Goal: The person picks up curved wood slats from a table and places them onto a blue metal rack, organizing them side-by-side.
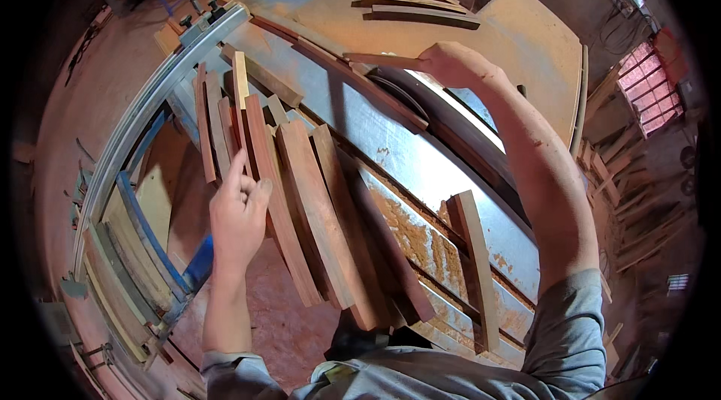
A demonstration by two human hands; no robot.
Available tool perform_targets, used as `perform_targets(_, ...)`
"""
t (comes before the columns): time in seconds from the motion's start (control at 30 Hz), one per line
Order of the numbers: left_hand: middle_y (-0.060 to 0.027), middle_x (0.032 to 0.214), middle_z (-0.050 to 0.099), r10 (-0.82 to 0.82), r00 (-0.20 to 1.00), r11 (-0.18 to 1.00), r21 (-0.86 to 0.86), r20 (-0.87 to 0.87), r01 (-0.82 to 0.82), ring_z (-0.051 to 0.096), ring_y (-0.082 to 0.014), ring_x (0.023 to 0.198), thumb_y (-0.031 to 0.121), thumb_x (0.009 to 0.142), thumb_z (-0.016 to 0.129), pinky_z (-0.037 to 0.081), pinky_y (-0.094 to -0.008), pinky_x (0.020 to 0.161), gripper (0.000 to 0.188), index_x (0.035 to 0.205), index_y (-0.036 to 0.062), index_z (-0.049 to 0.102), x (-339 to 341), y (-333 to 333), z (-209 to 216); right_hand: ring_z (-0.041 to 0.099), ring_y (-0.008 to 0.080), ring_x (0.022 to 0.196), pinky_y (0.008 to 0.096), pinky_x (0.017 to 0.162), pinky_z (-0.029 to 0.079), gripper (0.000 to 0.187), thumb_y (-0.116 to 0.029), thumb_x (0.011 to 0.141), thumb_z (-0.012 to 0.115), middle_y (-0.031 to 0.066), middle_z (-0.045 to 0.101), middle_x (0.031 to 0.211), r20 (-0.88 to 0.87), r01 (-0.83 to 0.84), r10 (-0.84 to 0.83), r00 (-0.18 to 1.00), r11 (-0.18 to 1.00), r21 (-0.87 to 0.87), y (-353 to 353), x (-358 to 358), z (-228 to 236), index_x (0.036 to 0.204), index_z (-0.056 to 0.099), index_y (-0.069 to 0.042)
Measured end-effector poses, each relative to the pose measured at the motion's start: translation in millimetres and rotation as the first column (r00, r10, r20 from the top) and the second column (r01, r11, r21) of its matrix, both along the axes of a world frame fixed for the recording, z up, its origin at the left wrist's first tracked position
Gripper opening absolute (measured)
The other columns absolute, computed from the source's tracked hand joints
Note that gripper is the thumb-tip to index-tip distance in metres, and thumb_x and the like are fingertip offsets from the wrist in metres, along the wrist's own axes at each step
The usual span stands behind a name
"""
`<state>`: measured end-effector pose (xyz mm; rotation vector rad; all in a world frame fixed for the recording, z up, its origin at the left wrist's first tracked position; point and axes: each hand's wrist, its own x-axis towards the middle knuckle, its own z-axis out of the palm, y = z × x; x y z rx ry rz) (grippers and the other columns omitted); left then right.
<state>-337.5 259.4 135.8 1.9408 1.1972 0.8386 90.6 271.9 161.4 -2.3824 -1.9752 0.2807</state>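
My right hand (460,65) reaches out over the far side of the metal saw table (375,126). It is closed round one end of a thin wooden stick (383,60), which points left. My left hand (240,212) is at the left of a stack of wooden strips (308,197). Its index finger is stretched out against the strips and the thumb stands apart; the other fingers are partly curled, with nothing visible in them. The strips are long, slightly curved and reddish brown, lying side by side. A dark slotted round plate (398,96) sits beyond them.
A metal rail (150,96) with clamps curves along the left. Several curved strips (420,13) lie on the dusty board at the back. One wooden piece (475,272) rests on the table's right part, beside sawdust (420,238). Curved boards (124,272) are stacked lower left.
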Motion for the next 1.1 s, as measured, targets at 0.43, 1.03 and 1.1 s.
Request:
perform_targets(0.43, -0.0261, 0.127, 0.063, 0.055, 0.869, 0.994, 0.106, -0.491, -0.003, 0.058, -0.0404, 0.122, 0.039, 0.092, 0.058, 0.045, -0.0462, 0.103, 0.06, 0.135, -0.0035, 0.056, 142, 246, -38, 0.069, 0.0387, 0.1, 0.0461, 0.084, 0.055, 0.026, -0.009, 0.089, 0.053, 0.0211, 0.072, 0.103, 0.06, 0.102, -0.103, 0.993, 0.995, 0.006, 18, -66, -6, 0.105, 0.073, -0.003)
perform_targets(1.03, -0.0099, 0.097, 0.07, 0.072, 0.928, 0.717, -0.666, 0.366, 0.206, 0.068, -0.0227, 0.082, 0.022, 0.09, 0.063, 0.055, -0.0405, 0.066, 0.032, 0.113, -0.0002, 0.063, 192, 292, -98, 0.064, 0.0391, 0.066, 0.0451, 0.062, 0.049, 0.023, -0.02, 0.092, 0.068, 0.0246, 0.063, 0.072, -0.533, 0.507, -0.502, 0.681, 0.849, -0.152, -183, -165, -84, 0.09, 0.063, 0.003)
perform_targets(1.1, -0.0095, 0.098, 0.071, 0.119, 0.862, 0.652, -0.694, 0.492, 0.306, 0.069, -0.022, 0.082, 0.021, 0.093, 0.062, 0.055, -0.0391, 0.066, 0.027, 0.112, 0.002, 0.064, 159, 270, -74, 0.048, 0.0146, 0.064, 0.0352, 0.057, 0.042, 0.022, -0.015, 0.092, 0.072, 0.011, 0.051, 0.067, -0.698, 0.585, -0.462, 0.547, 0.808, -0.077, -190, -178, -84, 0.088, 0.058, 0.002)
